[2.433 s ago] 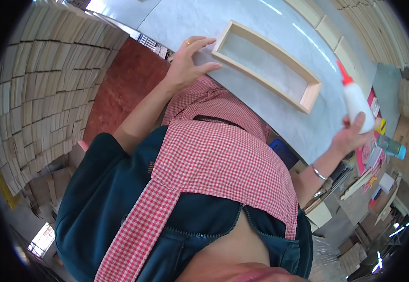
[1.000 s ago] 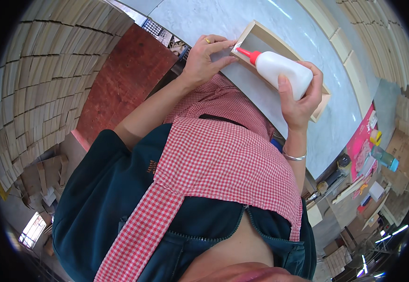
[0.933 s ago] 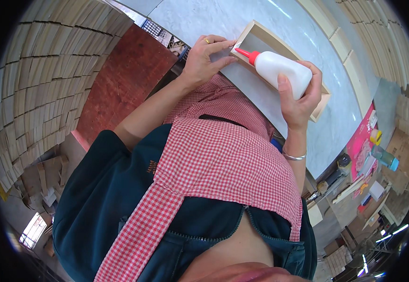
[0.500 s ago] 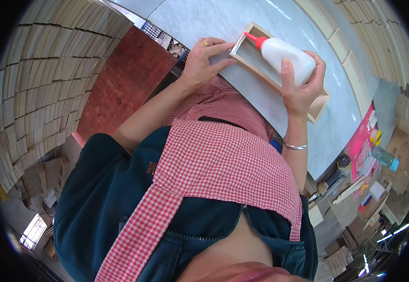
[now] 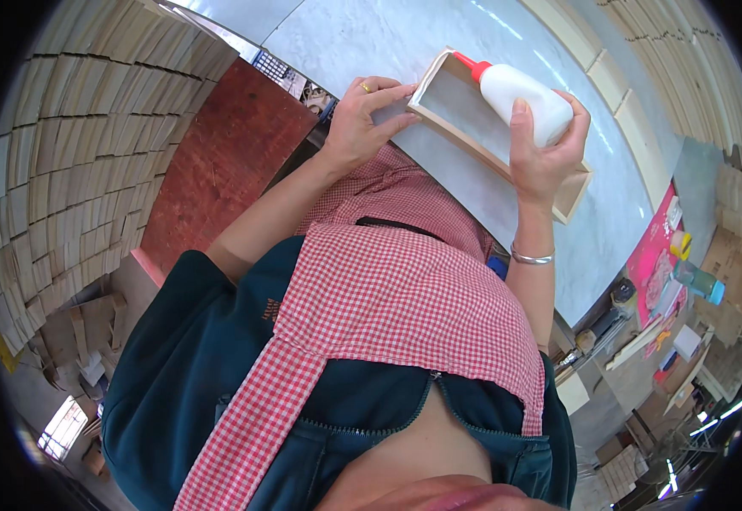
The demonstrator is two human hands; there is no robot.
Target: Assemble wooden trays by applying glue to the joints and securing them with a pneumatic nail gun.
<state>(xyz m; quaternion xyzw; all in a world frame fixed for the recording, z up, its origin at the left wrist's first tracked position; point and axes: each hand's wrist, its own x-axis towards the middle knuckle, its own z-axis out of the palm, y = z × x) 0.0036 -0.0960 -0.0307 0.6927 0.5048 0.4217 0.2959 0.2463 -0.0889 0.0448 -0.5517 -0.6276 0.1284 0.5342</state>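
My right hand point(image 5: 550, 153) is wrapped round a white squeeze bottle point(image 5: 524, 100) with a red nozzle, tilted so that its tip meets the far corner of a shallow rectangular wooden frame point(image 5: 465, 146). A white glue-like line runs along the frame's short left end. At that end my left hand point(image 5: 367, 119) holds the frame, index finger against its outer side and thumb at the near corner. The frame lies on a pale grey marbled tabletop point(image 5: 345, 43). The bottle and right hand cover part of the frame's far side.
Stacked wooden strips point(image 5: 73, 153) rise at the left beside a reddish-brown board point(image 5: 226, 153). Long pale wood pieces point(image 5: 605, 77) line the table's far right. A blue-capped bottle point(image 5: 699, 281), yellow tape roll point(image 5: 680, 245) and loose tools lie beyond the right edge.
The red nozzle tip has moved slightly right, to the frame's far corner. The frame and my left hand have shifted a little to the left in view.
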